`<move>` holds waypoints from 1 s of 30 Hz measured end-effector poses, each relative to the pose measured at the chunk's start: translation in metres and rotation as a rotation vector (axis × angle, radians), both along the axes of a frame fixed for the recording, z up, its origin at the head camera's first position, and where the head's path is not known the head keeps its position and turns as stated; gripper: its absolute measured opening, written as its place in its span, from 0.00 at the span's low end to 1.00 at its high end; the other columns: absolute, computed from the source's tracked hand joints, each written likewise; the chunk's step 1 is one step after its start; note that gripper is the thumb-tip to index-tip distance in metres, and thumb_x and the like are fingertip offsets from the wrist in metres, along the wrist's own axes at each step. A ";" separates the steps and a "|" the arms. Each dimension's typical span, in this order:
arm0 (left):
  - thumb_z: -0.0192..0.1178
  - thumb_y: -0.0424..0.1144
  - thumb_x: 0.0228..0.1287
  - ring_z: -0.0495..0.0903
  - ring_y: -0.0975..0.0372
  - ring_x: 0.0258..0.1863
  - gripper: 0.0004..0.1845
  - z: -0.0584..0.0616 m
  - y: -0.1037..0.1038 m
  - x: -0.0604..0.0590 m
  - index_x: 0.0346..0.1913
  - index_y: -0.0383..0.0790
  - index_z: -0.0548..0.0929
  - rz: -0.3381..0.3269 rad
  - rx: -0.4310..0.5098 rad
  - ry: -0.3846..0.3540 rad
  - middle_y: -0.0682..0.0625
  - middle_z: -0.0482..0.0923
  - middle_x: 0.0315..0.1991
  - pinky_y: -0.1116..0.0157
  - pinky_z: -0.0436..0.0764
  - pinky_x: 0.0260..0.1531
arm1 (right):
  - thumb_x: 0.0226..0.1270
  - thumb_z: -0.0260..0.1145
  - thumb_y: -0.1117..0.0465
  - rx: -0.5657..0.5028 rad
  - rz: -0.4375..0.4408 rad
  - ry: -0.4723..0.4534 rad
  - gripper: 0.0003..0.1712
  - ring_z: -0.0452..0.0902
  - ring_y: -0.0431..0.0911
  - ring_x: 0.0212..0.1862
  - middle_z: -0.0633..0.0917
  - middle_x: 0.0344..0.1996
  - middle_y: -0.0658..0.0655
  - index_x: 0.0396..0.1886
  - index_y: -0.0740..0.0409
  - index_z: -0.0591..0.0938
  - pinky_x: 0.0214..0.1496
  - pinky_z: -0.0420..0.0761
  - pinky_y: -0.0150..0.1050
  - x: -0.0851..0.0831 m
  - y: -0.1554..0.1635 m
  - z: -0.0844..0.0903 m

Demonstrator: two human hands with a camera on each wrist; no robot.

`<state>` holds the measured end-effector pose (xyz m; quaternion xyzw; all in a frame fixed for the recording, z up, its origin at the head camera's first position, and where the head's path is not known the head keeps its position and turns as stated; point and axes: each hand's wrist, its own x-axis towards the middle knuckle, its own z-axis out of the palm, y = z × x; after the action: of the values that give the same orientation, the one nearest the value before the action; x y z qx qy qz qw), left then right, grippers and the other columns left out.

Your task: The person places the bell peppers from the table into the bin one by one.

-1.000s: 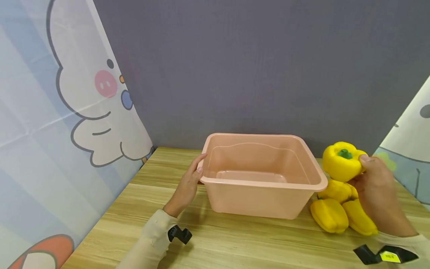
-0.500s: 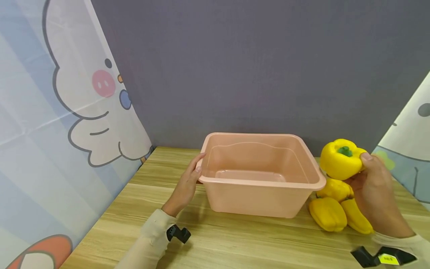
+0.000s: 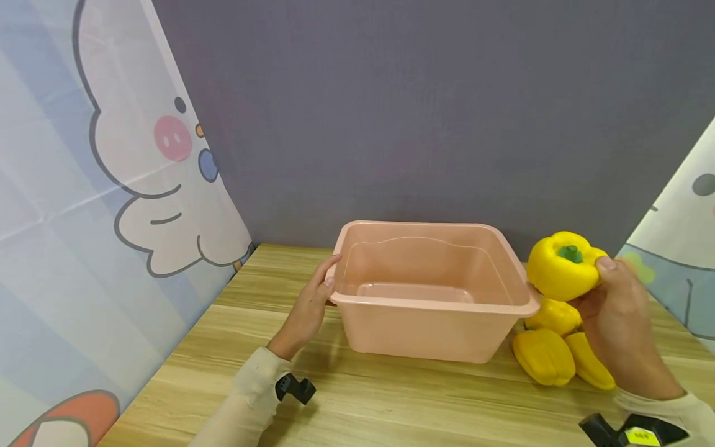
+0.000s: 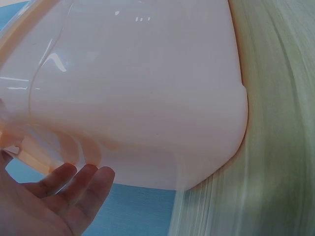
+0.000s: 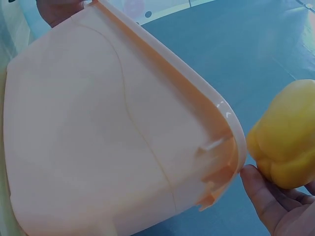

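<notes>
Since a second ago my right hand [image 3: 617,310] has carried the yellow pepper [image 3: 561,266] a little leftward, so it now hangs just beside the right rim of the pink tub [image 3: 430,292], lifted above the three other peppers [image 3: 553,347] lying on the wooden table [image 3: 391,397]. My fingers and thumb curl around the pepper and grip it from below and behind. My left hand [image 3: 310,307] has stayed put, fingers fairly straight and resting against the tub's left rim, steadying it without clasping.

I judge the pepper could clip the rim, since it sits so near it, and nudge the light tub or slip out of my hold. The pile below looks loose and might roll if bumped.

My right hand hides part of the pile. Both wrist views are blurred and tightly cropped, showing little beyond tub wall and fingertips.
</notes>
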<state>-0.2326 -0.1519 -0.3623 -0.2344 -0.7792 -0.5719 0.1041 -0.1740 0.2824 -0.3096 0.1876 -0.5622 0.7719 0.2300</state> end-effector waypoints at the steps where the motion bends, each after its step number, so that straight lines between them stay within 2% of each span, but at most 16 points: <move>1: 0.39 0.49 0.81 0.75 0.39 0.54 0.27 0.000 0.000 0.000 0.78 0.51 0.59 -0.002 0.000 -0.002 0.44 0.62 0.74 0.52 0.78 0.46 | 0.82 0.41 0.63 -0.005 0.009 0.007 0.12 0.78 0.44 0.39 0.80 0.45 0.56 0.51 0.63 0.70 0.40 0.83 0.31 0.000 0.000 0.000; 8: 0.38 0.48 0.81 0.76 0.44 0.53 0.27 0.000 -0.001 0.000 0.78 0.51 0.59 0.005 -0.009 0.006 0.45 0.62 0.73 0.53 0.78 0.46 | 0.82 0.42 0.63 -0.032 0.014 -0.011 0.11 0.78 0.45 0.39 0.79 0.45 0.56 0.49 0.63 0.70 0.41 0.83 0.32 0.000 -0.002 0.001; 11: 0.38 0.48 0.81 0.76 0.43 0.52 0.27 0.000 -0.001 0.000 0.78 0.51 0.59 0.007 -0.005 0.011 0.44 0.64 0.72 0.53 0.78 0.45 | 0.81 0.41 0.65 -0.035 0.016 -0.015 0.12 0.78 0.45 0.39 0.80 0.43 0.56 0.45 0.64 0.71 0.40 0.83 0.32 0.000 -0.004 0.002; 15: 0.38 0.46 0.81 0.75 0.38 0.52 0.27 -0.001 -0.002 -0.001 0.78 0.49 0.59 -0.005 0.004 0.021 0.41 0.66 0.71 0.52 0.78 0.45 | 0.80 0.39 0.67 -0.010 0.060 0.027 0.15 0.79 0.45 0.38 0.82 0.42 0.57 0.40 0.65 0.73 0.41 0.83 0.33 0.000 -0.006 0.003; 18: 0.38 0.45 0.81 0.75 0.37 0.52 0.27 -0.002 -0.002 -0.001 0.78 0.49 0.59 -0.012 0.003 0.028 0.41 0.66 0.71 0.51 0.78 0.45 | 0.80 0.39 0.69 0.011 0.089 0.067 0.15 0.80 0.45 0.38 0.82 0.41 0.57 0.39 0.67 0.73 0.42 0.84 0.33 0.000 -0.007 0.003; 22: 0.38 0.46 0.81 0.77 0.44 0.50 0.27 -0.002 -0.002 -0.001 0.78 0.50 0.59 -0.007 -0.004 0.034 0.41 0.66 0.70 0.51 0.78 0.45 | 0.82 0.42 0.67 0.059 0.029 0.047 0.11 0.77 0.44 0.39 0.78 0.43 0.57 0.45 0.66 0.71 0.44 0.82 0.29 0.002 -0.009 0.001; 26: 0.39 0.46 0.81 0.77 0.43 0.51 0.27 -0.001 -0.001 -0.002 0.78 0.51 0.59 -0.019 0.005 0.026 0.41 0.66 0.70 0.51 0.78 0.45 | 0.83 0.45 0.63 0.104 -0.029 0.004 0.08 0.75 0.43 0.39 0.76 0.44 0.56 0.47 0.64 0.69 0.45 0.81 0.27 0.004 -0.008 0.001; 30: 0.39 0.47 0.81 0.76 0.39 0.51 0.27 -0.001 0.000 -0.003 0.78 0.51 0.59 -0.029 0.014 0.023 0.41 0.66 0.70 0.53 0.78 0.44 | 0.82 0.44 0.65 0.047 0.014 0.014 0.09 0.76 0.43 0.37 0.78 0.41 0.55 0.44 0.64 0.71 0.42 0.81 0.28 0.002 -0.007 0.002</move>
<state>-0.2359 -0.1517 -0.3632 -0.2513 -0.7704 -0.5762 0.1064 -0.1722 0.2751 -0.3080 0.2024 -0.5773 0.7587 0.2237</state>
